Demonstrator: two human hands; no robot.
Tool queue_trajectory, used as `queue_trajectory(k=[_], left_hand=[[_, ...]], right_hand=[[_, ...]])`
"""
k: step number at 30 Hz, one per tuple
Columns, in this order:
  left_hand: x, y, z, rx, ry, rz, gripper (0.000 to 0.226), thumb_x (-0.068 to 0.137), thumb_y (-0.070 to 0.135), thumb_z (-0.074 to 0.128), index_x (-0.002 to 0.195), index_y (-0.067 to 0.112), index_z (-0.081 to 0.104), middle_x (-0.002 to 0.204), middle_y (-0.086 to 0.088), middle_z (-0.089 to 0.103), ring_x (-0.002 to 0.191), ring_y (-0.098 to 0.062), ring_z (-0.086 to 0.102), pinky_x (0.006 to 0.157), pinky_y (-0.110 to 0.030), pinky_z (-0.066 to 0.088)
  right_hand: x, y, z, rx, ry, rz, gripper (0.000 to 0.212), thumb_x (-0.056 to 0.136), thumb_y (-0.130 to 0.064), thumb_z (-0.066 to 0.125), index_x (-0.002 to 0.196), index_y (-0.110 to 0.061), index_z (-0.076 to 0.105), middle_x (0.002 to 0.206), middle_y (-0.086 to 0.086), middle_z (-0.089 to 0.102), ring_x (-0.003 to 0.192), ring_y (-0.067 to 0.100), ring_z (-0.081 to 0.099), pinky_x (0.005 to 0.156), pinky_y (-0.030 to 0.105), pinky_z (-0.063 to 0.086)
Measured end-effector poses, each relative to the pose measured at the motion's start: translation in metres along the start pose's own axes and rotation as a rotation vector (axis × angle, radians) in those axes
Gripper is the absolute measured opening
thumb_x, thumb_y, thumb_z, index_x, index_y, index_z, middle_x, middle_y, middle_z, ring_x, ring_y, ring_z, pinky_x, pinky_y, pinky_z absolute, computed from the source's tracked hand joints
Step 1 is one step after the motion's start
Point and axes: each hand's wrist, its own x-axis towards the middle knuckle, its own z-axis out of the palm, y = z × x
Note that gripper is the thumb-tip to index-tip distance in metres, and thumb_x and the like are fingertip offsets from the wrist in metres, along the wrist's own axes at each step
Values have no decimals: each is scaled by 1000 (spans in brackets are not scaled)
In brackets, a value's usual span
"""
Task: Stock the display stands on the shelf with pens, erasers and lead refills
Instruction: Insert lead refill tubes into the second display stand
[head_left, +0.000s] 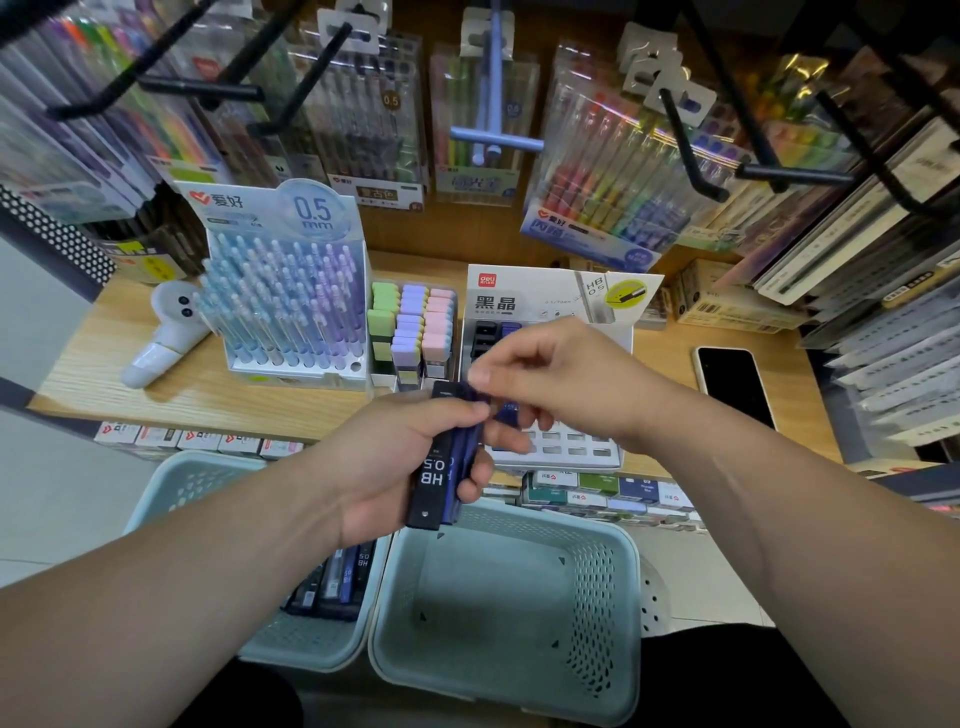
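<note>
Nearest: right basket (519, 696), then left basket (171, 478) holding loose refills (332, 577). Above them, left hand (395, 457) has its forearm angled inward and fingers wrapped round a bundle of lead cases (441, 478), tilted upright. Right hand (561, 374) reaches across, thumb and forefinger pinching one case's top, other fingers curled. Behind on shelf (171, 384): lead stand (550, 306), eraser stand (415, 322), pen stand (291, 291).
</note>
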Motion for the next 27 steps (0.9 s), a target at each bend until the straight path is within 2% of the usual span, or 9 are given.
queue_trajectory(k=[4, 7, 9, 13, 16, 18, 20, 23, 27], left_hand=[[1, -3, -3, 72, -48, -8, 26, 94, 11, 60, 116, -2, 63, 89, -19, 70, 58, -18, 54, 51, -27, 44], [0, -5, -4, 131, -105, -11, 9, 95, 9, 59, 102, 3, 59, 72, -12, 57, 52, -18, 46, 47, -27, 39], [-1, -7, -4, 175, -162, -24, 4, 94, 8, 62, 94, 8, 58, 69, -8, 50, 51, -17, 40, 45, -25, 36], [0, -9, -7, 182, -215, -52, 22, 83, 10, 67, 104, 8, 60, 71, -7, 49, 52, -16, 40, 46, -26, 35], [3, -6, -14, 118, -175, -9, 33, 82, 13, 71, 115, 11, 65, 77, -10, 56, 54, -18, 43, 50, -28, 38], [6, -5, -21, 72, -137, 30, 39, 85, 16, 72, 124, 19, 66, 82, -12, 61, 54, -18, 45, 51, -28, 39], [7, -5, -25, 18, -98, 66, 31, 86, 21, 68, 117, 22, 68, 85, -13, 64, 52, -18, 45, 50, -27, 39], [8, -3, -26, -26, -38, 136, 12, 86, 25, 67, 97, 26, 71, 84, -11, 65, 49, -15, 42, 48, -25, 36], [7, -4, -20, 12, -29, 163, 25, 85, 25, 65, 110, 23, 67, 74, -9, 58, 47, -15, 41, 46, -24, 34]], right_hand=[[-1, 2, 8, 44, -56, -16, 12, 85, -26, 80, 90, -15, 79, 82, 21, 73, 69, 17, 62, 68, 36, 53], [-2, 3, 10, 115, -81, -31, 18, 80, -27, 83, 91, -14, 79, 87, 21, 73, 75, 19, 63, 77, 42, 55], [-3, 1, 10, 69, -100, -63, 17, 79, -23, 85, 89, -11, 78, 80, 21, 70, 70, 18, 59, 70, 37, 51], [-5, -3, 5, 51, -174, -49, 13, 82, -8, 81, 87, -3, 70, 75, 15, 68, 63, 17, 61, 60, 26, 51], [-4, -3, -7, 181, -71, 5, 12, 85, -3, 76, 81, -8, 65, 68, 8, 68, 58, 12, 62, 52, 20, 45], [-4, -2, -15, 284, 8, 32, 18, 84, 4, 74, 75, -6, 62, 69, 14, 68, 57, 14, 63, 50, 19, 46], [-4, -3, -20, 318, 24, 23, 22, 82, 12, 72, 73, -5, 59, 73, 22, 65, 58, 20, 63, 50, 20, 50], [-7, -5, -20, 230, -70, 23, 31, 78, 19, 69, 92, -8, 62, 74, 17, 64, 62, 25, 58, 53, 25, 51], [-10, -6, -4, 20, -301, 19, 87, 75, 18, 73, 143, -26, 43, 79, 19, 63, 62, 22, 62, 58, 33, 54]])
